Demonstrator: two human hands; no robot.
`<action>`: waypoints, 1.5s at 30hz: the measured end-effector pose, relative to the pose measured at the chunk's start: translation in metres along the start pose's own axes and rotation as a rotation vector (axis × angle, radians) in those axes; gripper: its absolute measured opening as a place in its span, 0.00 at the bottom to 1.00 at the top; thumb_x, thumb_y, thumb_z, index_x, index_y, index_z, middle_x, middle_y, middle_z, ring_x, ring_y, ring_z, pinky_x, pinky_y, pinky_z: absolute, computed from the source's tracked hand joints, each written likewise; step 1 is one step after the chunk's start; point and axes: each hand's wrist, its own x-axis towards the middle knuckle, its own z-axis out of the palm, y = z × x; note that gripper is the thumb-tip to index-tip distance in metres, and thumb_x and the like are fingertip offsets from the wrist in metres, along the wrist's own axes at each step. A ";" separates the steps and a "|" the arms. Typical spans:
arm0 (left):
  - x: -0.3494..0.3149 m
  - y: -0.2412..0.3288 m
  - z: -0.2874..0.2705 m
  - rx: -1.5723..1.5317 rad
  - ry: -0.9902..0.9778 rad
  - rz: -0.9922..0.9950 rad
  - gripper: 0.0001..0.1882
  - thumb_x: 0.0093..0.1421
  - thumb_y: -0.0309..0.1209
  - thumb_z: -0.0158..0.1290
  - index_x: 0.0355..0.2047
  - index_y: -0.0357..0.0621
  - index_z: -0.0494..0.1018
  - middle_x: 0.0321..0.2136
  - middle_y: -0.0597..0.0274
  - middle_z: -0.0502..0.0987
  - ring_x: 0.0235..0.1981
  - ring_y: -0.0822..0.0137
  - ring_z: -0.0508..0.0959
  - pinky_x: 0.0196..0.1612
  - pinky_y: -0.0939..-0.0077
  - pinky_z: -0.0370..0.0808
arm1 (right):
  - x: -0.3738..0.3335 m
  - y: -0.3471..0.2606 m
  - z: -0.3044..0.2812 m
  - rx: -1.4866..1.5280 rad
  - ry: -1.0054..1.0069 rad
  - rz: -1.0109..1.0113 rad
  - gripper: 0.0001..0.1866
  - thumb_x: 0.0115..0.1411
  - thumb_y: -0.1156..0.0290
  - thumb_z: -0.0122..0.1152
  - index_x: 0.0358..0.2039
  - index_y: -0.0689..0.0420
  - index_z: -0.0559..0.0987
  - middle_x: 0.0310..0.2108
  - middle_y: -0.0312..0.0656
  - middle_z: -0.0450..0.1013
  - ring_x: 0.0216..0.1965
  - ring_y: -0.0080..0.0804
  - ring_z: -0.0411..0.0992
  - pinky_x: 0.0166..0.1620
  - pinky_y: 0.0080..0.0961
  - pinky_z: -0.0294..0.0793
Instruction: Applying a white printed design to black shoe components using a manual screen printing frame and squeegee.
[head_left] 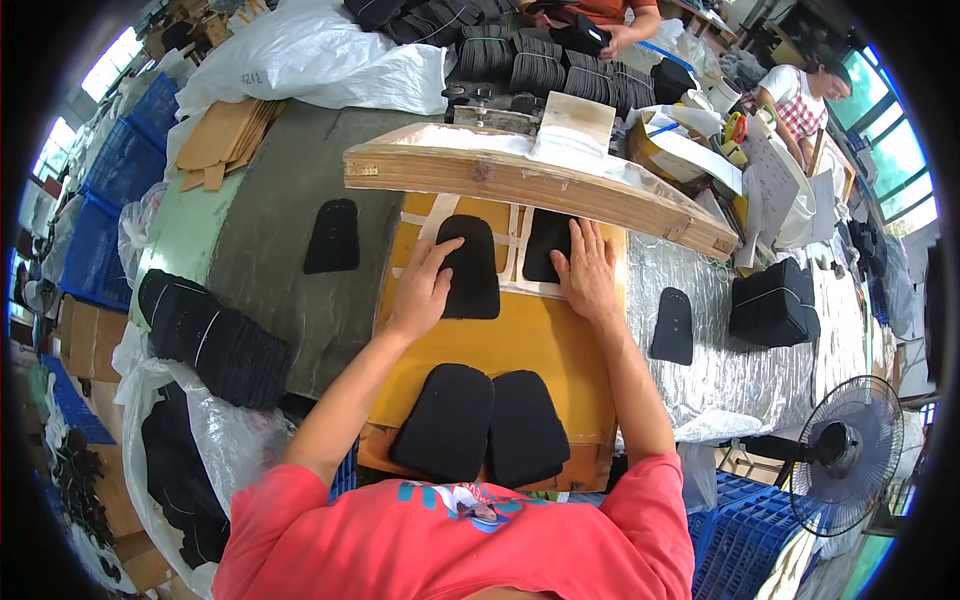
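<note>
My left hand (420,290) rests its fingertips on the left edge of a black rounded fabric piece (475,275), fingers apart. That piece lies on a yellow board (440,345) with pale strips marking out spaces. Farther right, my right hand (592,270) lies with fingers stretched over the right edge of a second black fabric piece (545,250). Its far end is hidden under a raised wooden frame (520,178). Nearest me, two stacks of black fabric pieces (445,420) (527,425) sit side by side at the board's front.
Single black pieces lie left (332,237) and right (674,325) of the board. A tied black bundle (215,335) stands at left, another (770,305) at right. A fan (845,445) stands at lower right, above blue crates (745,535). Two people work beyond the table.
</note>
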 end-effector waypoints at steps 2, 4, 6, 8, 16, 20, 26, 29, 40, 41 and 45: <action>-0.001 -0.003 -0.003 -0.015 0.028 0.011 0.23 0.57 0.16 0.49 0.54 0.44 0.69 0.40 0.51 0.68 0.42 0.48 0.71 0.47 0.64 0.69 | 0.002 -0.007 0.001 -0.007 -0.004 -0.006 0.32 0.67 0.56 0.50 0.65 0.63 0.59 0.69 0.50 0.51 0.71 0.45 0.45 0.69 0.49 0.42; -0.002 -0.002 -0.002 -0.037 0.051 0.020 0.23 0.57 0.16 0.49 0.54 0.45 0.69 0.39 0.51 0.68 0.41 0.48 0.71 0.47 0.64 0.69 | 0.006 -0.012 -0.001 -0.089 0.032 -0.043 0.33 0.66 0.56 0.51 0.64 0.64 0.60 0.67 0.51 0.54 0.69 0.47 0.49 0.68 0.49 0.45; 0.001 -0.001 -0.002 -0.049 0.026 0.020 0.23 0.57 0.16 0.49 0.54 0.45 0.69 0.40 0.51 0.68 0.42 0.49 0.71 0.47 0.65 0.69 | 0.019 -0.002 0.001 -0.084 0.042 -0.053 0.33 0.66 0.55 0.52 0.64 0.64 0.61 0.66 0.51 0.56 0.68 0.48 0.51 0.67 0.49 0.46; 0.004 0.001 -0.001 -0.044 0.029 0.033 0.23 0.57 0.16 0.49 0.54 0.45 0.69 0.40 0.51 0.68 0.42 0.49 0.71 0.47 0.66 0.69 | 0.030 0.005 0.000 -0.074 0.058 -0.062 0.33 0.65 0.55 0.53 0.63 0.64 0.61 0.64 0.51 0.58 0.66 0.49 0.53 0.67 0.48 0.47; 0.000 0.001 -0.005 -0.068 0.012 -0.044 0.22 0.57 0.17 0.49 0.53 0.45 0.70 0.41 0.51 0.69 0.44 0.50 0.71 0.48 0.66 0.69 | 0.004 -0.030 0.001 0.041 -0.074 -0.219 0.37 0.63 0.47 0.53 0.66 0.54 0.60 0.69 0.48 0.51 0.72 0.45 0.44 0.70 0.51 0.40; 0.001 0.002 -0.004 -0.070 0.007 -0.034 0.22 0.57 0.17 0.49 0.53 0.45 0.70 0.42 0.52 0.69 0.45 0.50 0.71 0.49 0.66 0.69 | 0.011 -0.029 0.001 0.011 -0.071 -0.195 0.37 0.65 0.45 0.47 0.67 0.55 0.57 0.71 0.48 0.48 0.72 0.46 0.41 0.69 0.52 0.39; 0.001 0.001 -0.002 -0.089 -0.004 -0.055 0.22 0.58 0.17 0.49 0.53 0.45 0.71 0.43 0.52 0.70 0.46 0.50 0.71 0.50 0.66 0.69 | 0.023 -0.010 0.003 0.079 -0.114 -0.208 0.39 0.65 0.47 0.49 0.66 0.61 0.57 0.69 0.51 0.51 0.71 0.49 0.44 0.70 0.47 0.40; -0.001 0.005 -0.010 -0.091 0.021 -0.061 0.21 0.59 0.17 0.48 0.53 0.45 0.71 0.43 0.53 0.71 0.47 0.51 0.72 0.51 0.67 0.68 | 0.028 0.000 0.001 0.033 0.066 -0.201 0.37 0.66 0.50 0.50 0.66 0.63 0.57 0.67 0.54 0.54 0.69 0.51 0.47 0.70 0.43 0.42; 0.058 -0.013 -0.002 -0.331 0.032 -0.182 0.19 0.59 0.17 0.48 0.51 0.42 0.73 0.49 0.53 0.75 0.52 0.56 0.74 0.55 0.72 0.67 | 0.027 0.002 0.007 0.056 0.048 -0.215 0.45 0.59 0.42 0.56 0.66 0.63 0.58 0.66 0.54 0.55 0.69 0.50 0.48 0.69 0.45 0.43; 0.066 -0.016 0.003 -0.268 0.051 -0.153 0.19 0.59 0.17 0.48 0.50 0.41 0.72 0.47 0.50 0.76 0.51 0.51 0.74 0.55 0.68 0.67 | 0.027 -0.004 0.004 0.047 0.081 -0.262 0.49 0.55 0.39 0.59 0.66 0.62 0.58 0.67 0.53 0.55 0.69 0.50 0.48 0.69 0.45 0.44; 0.075 -0.032 0.024 0.442 -0.019 0.018 0.22 0.57 0.22 0.50 0.54 0.42 0.70 0.54 0.49 0.69 0.57 0.46 0.65 0.57 0.49 0.62 | 0.026 -0.009 0.000 0.120 0.115 -0.263 0.53 0.48 0.36 0.65 0.65 0.61 0.61 0.66 0.51 0.55 0.68 0.50 0.50 0.68 0.45 0.45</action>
